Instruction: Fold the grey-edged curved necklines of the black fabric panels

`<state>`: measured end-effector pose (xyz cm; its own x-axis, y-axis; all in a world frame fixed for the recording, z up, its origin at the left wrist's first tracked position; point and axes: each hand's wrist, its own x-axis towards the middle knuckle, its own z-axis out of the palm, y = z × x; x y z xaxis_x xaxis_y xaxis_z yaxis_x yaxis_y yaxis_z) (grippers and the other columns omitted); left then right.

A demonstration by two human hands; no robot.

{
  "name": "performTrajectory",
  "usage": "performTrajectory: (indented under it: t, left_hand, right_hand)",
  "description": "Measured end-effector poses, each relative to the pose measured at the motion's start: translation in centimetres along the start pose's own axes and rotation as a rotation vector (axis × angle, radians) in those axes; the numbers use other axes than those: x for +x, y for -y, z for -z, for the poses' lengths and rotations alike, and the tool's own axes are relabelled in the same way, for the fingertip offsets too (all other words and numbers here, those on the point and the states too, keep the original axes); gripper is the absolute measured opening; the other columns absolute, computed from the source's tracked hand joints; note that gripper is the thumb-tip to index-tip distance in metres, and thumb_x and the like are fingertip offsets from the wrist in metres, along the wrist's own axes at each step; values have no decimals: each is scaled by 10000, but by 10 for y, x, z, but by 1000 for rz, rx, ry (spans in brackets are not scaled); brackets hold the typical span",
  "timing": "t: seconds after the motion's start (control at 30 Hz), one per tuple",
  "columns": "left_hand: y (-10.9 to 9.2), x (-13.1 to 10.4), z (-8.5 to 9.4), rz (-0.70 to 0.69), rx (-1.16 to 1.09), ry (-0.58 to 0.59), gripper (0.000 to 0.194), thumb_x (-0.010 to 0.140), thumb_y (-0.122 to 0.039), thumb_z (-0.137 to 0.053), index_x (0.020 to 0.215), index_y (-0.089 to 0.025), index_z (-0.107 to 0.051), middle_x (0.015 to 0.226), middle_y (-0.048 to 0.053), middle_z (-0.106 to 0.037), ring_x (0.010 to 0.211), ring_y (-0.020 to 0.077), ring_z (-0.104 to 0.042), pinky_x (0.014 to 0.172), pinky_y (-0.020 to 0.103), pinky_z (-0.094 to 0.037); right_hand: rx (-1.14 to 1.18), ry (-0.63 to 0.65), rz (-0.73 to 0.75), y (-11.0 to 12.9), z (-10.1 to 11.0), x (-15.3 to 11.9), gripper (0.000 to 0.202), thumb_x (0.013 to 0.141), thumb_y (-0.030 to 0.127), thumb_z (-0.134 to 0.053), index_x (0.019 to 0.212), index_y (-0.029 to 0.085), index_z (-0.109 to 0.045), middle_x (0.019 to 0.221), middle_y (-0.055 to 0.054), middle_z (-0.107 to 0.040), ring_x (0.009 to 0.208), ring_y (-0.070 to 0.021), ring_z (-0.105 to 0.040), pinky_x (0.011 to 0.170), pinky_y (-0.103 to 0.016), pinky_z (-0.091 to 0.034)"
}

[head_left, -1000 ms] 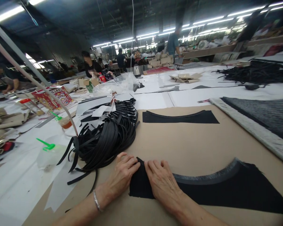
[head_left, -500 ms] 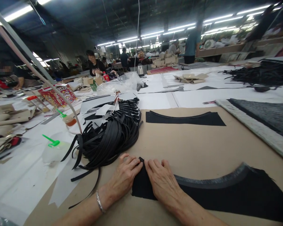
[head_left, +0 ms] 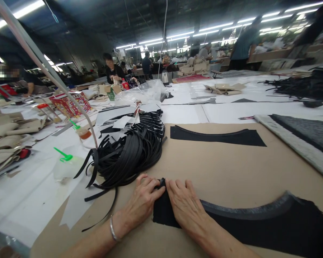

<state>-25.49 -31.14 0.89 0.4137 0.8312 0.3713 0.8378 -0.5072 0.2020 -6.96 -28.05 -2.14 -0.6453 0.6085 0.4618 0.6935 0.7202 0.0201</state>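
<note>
A black fabric piece (head_left: 280,224) with a curved, greyish edge strip lies across the near side of the tan sheet (head_left: 212,165). At its left end my left hand (head_left: 142,197), with a bracelet on the wrist, is closed on the top corner, thumb and fingers pinching a small folded bit. Right beside it, my right hand (head_left: 184,200) has its fingers drawn together, gripping the upper edge; its fingertips are partly hidden. Farther back lies a similar black piece (head_left: 218,138), flat and untouched. A heap of black strips (head_left: 131,154) sits just beyond my left hand.
Bottles with green nozzles (head_left: 67,168) stand on the white table at left, near a slanting pole (head_left: 40,53). A pale slab (head_left: 293,147) bearing grey fabric (head_left: 309,130) lies at right. Clear plastic (head_left: 142,91) and a kettle (head_left: 165,77) are farther back, with people beyond.
The view has shifted slightly, so the background sits a little farther right. Both hands stay at the fabric's corner, where a bit more of the fold shows between them.
</note>
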Motion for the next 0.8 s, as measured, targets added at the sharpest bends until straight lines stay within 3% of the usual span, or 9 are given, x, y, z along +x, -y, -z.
performTrajectory:
  t: [0.2,0.3,0.47,0.57,0.8]
  left_hand:
    - [3,2,3,91,11,-32,370,914,-17,-359,1115,-231,-583,1028,50,-546,1031,217,-466,973,465,-256]
    - [3,3,4,55,28,-25,353,901,-11,-390,1117,-216,-579,1029,49,-554,1043,218,-468,980,458,-254]
    - [2,-2,2,38,27,-26,341,908,-25,-400,1147,-208,-562,1024,46,-565,1031,209,-477,1001,449,-239]
    - [2,-6,1,40,23,-23,335,923,-46,-404,1173,-213,-551,1042,50,-569,1046,216,-474,1005,452,-236]
    - [4,-10,0,41,21,-34,350,921,-47,-420,1199,-218,-547,1088,57,-570,1088,216,-465,1015,455,-222]
  right_hand:
    - [-87,-44,67,-3,8,-2,474,880,6,-329,1325,63,-479,1278,-143,-546,1182,-250,-478,1039,-475,-369]
    - [-142,-69,138,-4,12,-2,469,877,0,-346,1327,38,-472,1338,-150,-500,1237,-267,-423,1037,-478,-361]
    - [-23,161,48,-3,16,12,519,857,-16,-350,1359,67,-456,1162,-129,-591,1029,-253,-522,969,-482,-389]
    - [18,303,67,-4,21,21,522,856,1,-365,1367,66,-448,1074,-116,-596,936,-251,-518,895,-485,-415]
    - [21,335,67,-5,25,27,521,855,-8,-351,1362,62,-452,1042,-117,-587,915,-252,-507,861,-481,-405]
